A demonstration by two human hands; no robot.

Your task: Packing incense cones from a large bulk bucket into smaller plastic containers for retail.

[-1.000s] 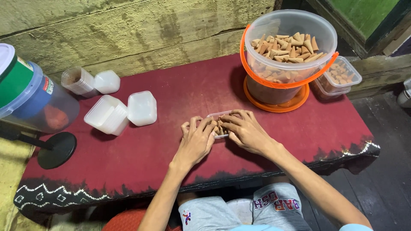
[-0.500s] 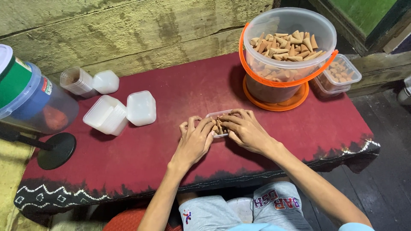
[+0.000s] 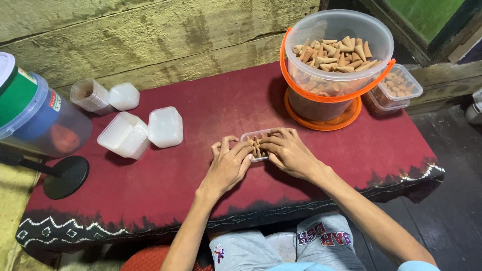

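At the nine o'clock edge, a large clear jar (image 3: 35,118) with a green lid is seen lying beside a black round stand base (image 3: 66,176). Toward eleven o'clock, stacked white plastic tubs (image 3: 131,133) are noted on the red cloth (image 3: 201,110). At centre, a small clear container (image 3: 256,143) of tan cones is gripped from both sides: the left hand (image 3: 228,165) is laid against its near-left side with fingers curled, the right hand (image 3: 288,153) is closed over its right end. At one o'clock, an orange-rimmed bucket (image 3: 336,55) filled with cones is recorded; just beside it, at two o'clock, a filled clear box (image 3: 399,88) is observed.
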